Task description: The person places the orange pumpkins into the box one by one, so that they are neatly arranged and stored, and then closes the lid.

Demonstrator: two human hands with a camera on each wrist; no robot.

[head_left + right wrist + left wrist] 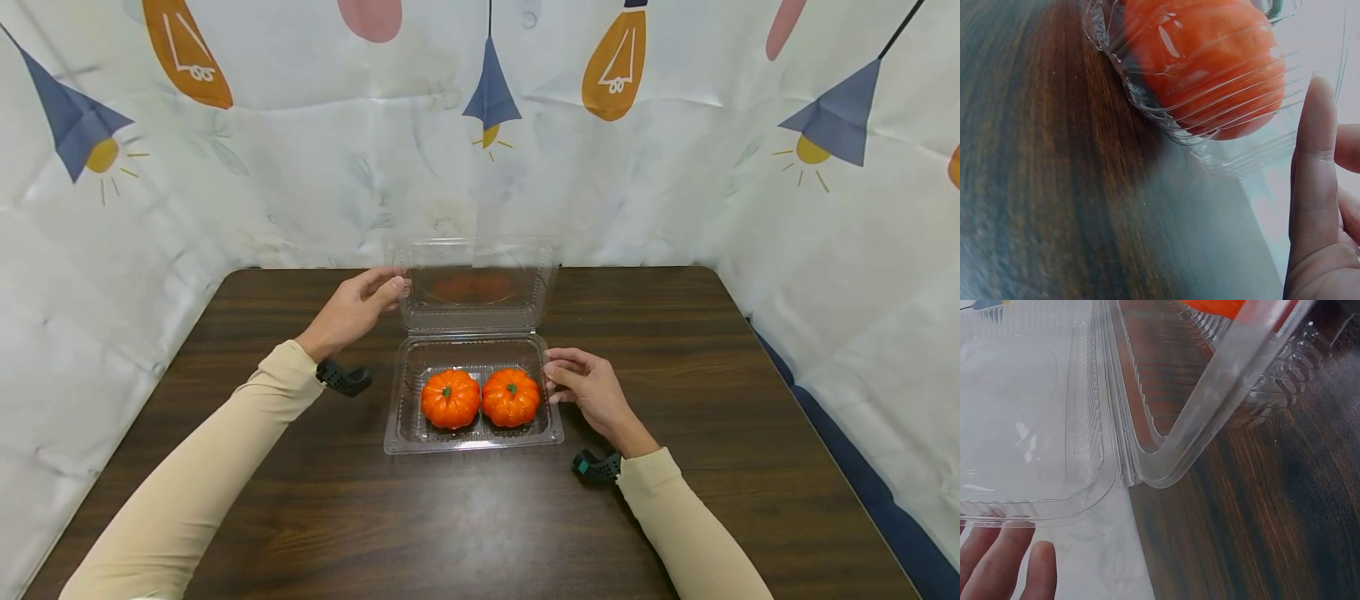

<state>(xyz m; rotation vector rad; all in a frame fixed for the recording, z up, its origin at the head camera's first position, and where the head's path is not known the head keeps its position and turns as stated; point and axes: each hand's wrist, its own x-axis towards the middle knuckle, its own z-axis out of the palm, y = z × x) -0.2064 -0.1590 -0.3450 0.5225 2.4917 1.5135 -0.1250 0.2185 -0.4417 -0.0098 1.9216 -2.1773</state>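
Observation:
A clear plastic clamshell container [472,446] lies on the table with its lid [472,319] raised at the back. Two small orange pumpkins, a left one [450,400] and a right one [511,398], sit side by side in its base. My left hand [351,310] is at the lid's left edge, its fingertips right at the rim in the left wrist view, the thumb apart from it. Beside the base's right rim is my right hand [592,392]; its thumb [1317,162] extends along the ribbed side wall, with other fingers partly hidden behind it.
The dark wood-grain table [300,517] ends at the back against a white printed curtain [315,183], which also hangs along both sides. Dark blue fabric [847,467] shows beyond the right table edge. Each wrist wears a black strap.

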